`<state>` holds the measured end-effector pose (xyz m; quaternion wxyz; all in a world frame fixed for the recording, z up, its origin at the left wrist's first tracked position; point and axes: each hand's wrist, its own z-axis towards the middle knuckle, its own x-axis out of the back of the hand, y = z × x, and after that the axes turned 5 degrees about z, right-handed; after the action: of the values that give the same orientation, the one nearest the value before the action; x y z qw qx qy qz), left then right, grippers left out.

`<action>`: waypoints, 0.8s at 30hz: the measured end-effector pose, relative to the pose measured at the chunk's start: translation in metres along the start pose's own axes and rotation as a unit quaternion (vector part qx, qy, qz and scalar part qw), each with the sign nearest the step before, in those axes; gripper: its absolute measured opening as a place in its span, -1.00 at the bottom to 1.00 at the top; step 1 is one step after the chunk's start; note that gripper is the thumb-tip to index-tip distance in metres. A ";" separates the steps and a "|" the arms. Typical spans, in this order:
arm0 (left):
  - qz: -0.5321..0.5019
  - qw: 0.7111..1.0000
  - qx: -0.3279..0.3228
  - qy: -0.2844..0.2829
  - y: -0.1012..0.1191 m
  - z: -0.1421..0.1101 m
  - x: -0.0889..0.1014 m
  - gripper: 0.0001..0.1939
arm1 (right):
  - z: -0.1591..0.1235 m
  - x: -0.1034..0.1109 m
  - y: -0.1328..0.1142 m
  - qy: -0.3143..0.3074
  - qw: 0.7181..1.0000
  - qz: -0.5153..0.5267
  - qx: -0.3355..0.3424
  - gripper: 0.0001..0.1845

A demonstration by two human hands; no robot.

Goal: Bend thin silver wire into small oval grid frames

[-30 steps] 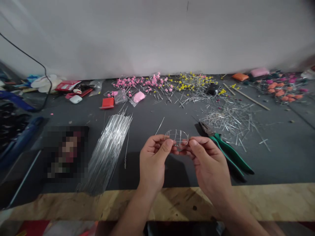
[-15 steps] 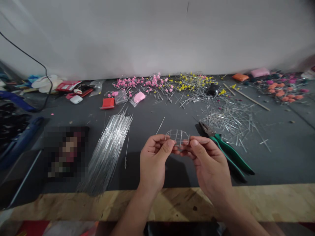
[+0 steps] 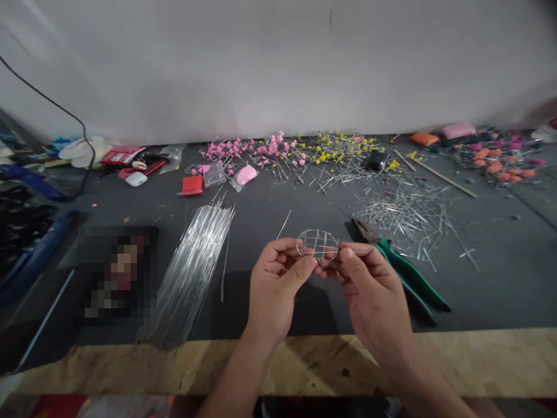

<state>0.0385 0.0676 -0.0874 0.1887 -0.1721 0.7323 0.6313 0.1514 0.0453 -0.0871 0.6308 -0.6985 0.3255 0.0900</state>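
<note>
Both my hands hold up a small round wire grid (image 3: 318, 244) above the dark mat (image 3: 270, 220). My left hand (image 3: 274, 284) pinches its left rim between thumb and fingers. The right rim is pinched by my right hand (image 3: 369, 290). Green-handled pliers (image 3: 402, 270) lie just right of my right hand. A fanned bundle of long silver wires (image 3: 191, 270) lies to the left of my left hand.
Cut wire scraps (image 3: 404, 212) litter the mat behind the pliers. Pink (image 3: 256, 148) and yellow (image 3: 339, 145) beaded pins are piled at the back, orange ones (image 3: 496, 159) far right. Small red, pink and white packets (image 3: 191, 184) sit back left. The wooden table edge (image 3: 130, 366) runs along the front.
The wire grid has tilted and risen slightly between my fingers. The view shifted down a little. Nothing on the table moved.
</note>
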 end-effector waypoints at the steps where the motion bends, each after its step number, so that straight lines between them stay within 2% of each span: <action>1: 0.004 1.000 0.004 0.007 0.000 0.000 0.000 -0.80 | 0.000 0.000 0.000 0.000 1.000 0.000 0.000 -0.93; 8: 0.004 0.997 0.015 0.074 0.002 0.002 -0.002 -0.80 | 0.000 0.000 -0.002 0.026 0.999 0.000 0.019 -0.94; 17: 0.000 0.995 0.008 0.098 0.002 0.002 -0.002 -0.79 | 0.001 -0.001 -0.003 0.046 0.998 -0.006 0.042 -0.93; 24: 0.021 0.995 -0.022 0.100 -0.002 0.001 0.000 -0.80 | 0.000 0.001 0.001 0.045 0.998 -0.025 0.047 -0.93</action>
<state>0.0394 0.0686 -0.0898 0.0974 -0.2234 0.7365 0.6310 0.1514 0.0446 -0.0882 0.6498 -0.6790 0.3404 0.0273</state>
